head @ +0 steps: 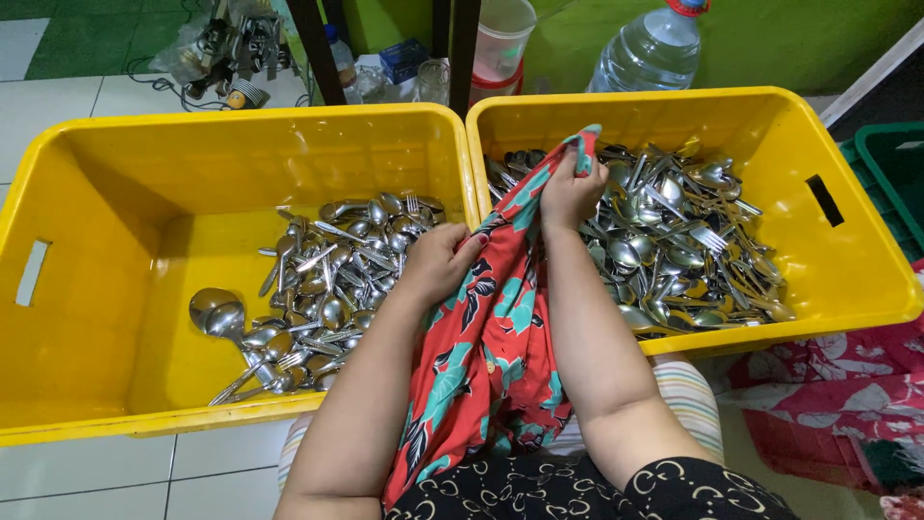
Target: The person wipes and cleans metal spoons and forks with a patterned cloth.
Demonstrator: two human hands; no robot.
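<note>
Red floral cloth [491,337] runs from our lap toward twelve o'clock, stretched for wiping between our left hand [438,265] and right hand [570,193], fingers clenched on it, above two yellow tubs [96,193] of cutlery [332,289].

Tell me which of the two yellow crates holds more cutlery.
The right yellow crate: spoons and forks cover nearly its whole floor. In the left yellow crate the cutlery pile sits only on the right side, leaving bare yellow floor.
</note>
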